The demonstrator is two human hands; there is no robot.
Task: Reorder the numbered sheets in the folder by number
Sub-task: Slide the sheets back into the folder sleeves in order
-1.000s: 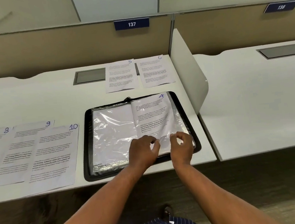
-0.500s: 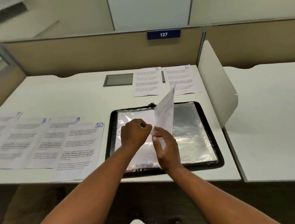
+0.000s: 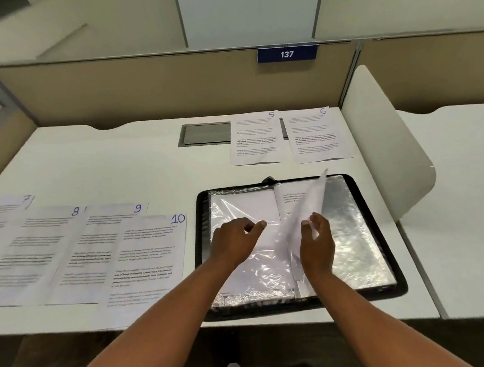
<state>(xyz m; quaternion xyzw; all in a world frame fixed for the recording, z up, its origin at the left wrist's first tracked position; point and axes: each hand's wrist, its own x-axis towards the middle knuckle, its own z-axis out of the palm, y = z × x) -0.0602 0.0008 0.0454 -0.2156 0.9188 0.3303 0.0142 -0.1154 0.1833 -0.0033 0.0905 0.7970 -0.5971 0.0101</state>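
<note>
Halfway emptying folder [image 3: 202,213]: pinches sheet [image 3: 310,203] in right hand [image 3: 316,241], curls left hand [image 3: 234,239] on sleeve [image 3: 246,209], maybe gripping. Next, lay sheet by 5 [image 3: 256,138].

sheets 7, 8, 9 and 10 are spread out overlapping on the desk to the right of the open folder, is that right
Not quite. The head view shows sheet 7, sheet 8, sheet 9 and sheet 10 spread out overlapping on the desk to the left of the open folder, not the right.
</note>
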